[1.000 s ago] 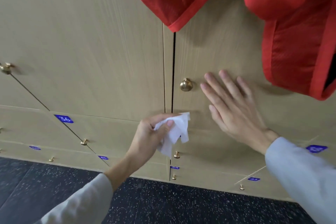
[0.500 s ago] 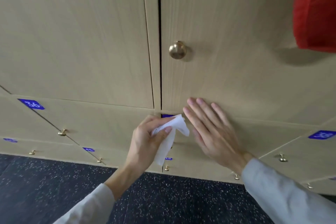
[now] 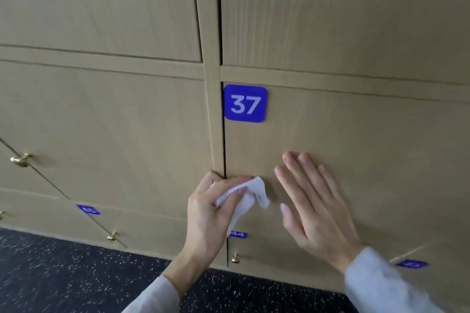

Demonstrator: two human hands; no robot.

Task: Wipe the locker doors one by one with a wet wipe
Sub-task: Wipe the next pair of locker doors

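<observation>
— White wet wipe (image 3: 244, 197): location?
— Bunched in the left hand (image 3: 211, 213), thumb and curled fingers pinching it; its loose end sticks out past the grip to the right, against locker door 37 (image 3: 356, 160), low by its left edge.
— Right hand (image 3: 312, 208)?
— Fingers straight, laid flat on the same door just beside the wipe, holding nothing. Blue number plate (image 3: 245, 103) sits above.

Left hand (image 3: 211, 213) curled — right hand (image 3: 315, 206) flat
</observation>
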